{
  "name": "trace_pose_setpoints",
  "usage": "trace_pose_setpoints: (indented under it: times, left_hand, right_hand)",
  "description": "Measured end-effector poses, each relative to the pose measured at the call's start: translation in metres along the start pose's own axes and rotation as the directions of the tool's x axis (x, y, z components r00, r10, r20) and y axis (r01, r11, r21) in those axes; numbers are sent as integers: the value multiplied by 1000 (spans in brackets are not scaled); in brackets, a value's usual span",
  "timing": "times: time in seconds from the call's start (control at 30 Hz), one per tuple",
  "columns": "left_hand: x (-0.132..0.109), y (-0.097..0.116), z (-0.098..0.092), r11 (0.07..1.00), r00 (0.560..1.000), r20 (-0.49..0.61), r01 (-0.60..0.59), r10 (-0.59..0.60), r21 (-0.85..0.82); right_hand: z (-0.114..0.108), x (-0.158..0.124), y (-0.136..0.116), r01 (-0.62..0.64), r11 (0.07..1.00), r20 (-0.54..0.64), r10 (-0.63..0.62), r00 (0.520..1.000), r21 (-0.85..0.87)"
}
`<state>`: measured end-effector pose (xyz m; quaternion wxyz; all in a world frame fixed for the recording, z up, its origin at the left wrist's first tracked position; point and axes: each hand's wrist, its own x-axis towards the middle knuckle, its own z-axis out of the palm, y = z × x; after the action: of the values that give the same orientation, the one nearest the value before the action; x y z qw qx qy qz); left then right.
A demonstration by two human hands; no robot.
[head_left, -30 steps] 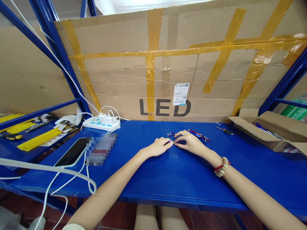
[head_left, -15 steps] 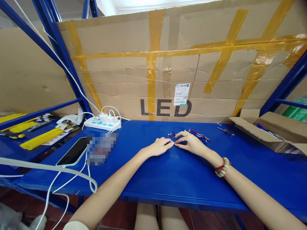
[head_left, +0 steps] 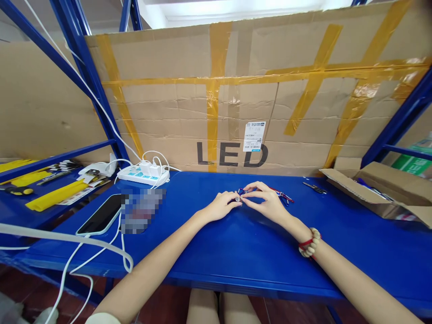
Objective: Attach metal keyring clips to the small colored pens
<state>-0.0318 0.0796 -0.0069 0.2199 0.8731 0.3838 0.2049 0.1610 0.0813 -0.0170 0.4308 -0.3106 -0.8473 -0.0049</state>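
1. Our hands meet over the middle of the worktop (head_left: pixel 202 256): the left hand (head_left: pixel 221 206) pinches a small round piece (head_left: pixel 237 199) between thumb and forefinger, while the right hand (head_left: pixel 266 200) brings its thumb and forefinger up to the same spot. We cannot tell whether those right fingertips grip it too.
2. Behind the worktop a tall cardboard panel (head_left: pixel 168 121) marked LED closes off the far side, so we have reach only from the front and sides.
3. To our right an open-topped carton (head_left: pixel 357 193) takes up the corner, well apart from the work.
4. On the left lie a white power strip (head_left: pixel 141 178) and a dark-screened phone (head_left: pixel 101 215); their cables stay clear of our fingers.
5. Slim red and blue items (head_left: pixel 285 195) lie just behind the right hand, which partly hides them, and a bit of blue (head_left: pixel 240 191) shows right behind the fingertips; these crowd us most.
6. Some keys (head_left: pixel 315 187) rest farther right, out of the way.
7. Smallest is the piece itself. We judge it light, stiff and rather slippery, with a greyish round face that looks like metal; its rim seems the best hold, using fingertip pads.
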Motion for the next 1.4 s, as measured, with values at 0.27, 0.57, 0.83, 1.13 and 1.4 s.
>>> trace_pose_setpoints:
  times: [0.27, 0.57, 0.83, 1.13, 1.4]
  left_hand:
    - [3, -3, 1, 999, 999, -13, -41, 41, 0]
    - [2, -7, 2, 998, 998, -34, -55, 54, -29]
    - [2, -8, 0, 1000, 996, -88, -7, 7, -2]
    - [1, -17, -11, 975, 966, -247, 122, -74, 186]
    - [-1, -8, -13, 963, 958, -274, 146, -80, 228]
  right_hand:
    - [4, -1, -5, 18, 999, 31, -19, 999, 31]
    - [6, -3, -3, 4, 1000, 154, -6, 988, 10]
    - [3, -1, -3, -77, 997, 136, 78, 988, -18]
    - [-2, -4, 21, -127, 964, 198, 175, 964, -233]
    - [4, -11, 33, -163, 957, 299, 232, 926, -240]
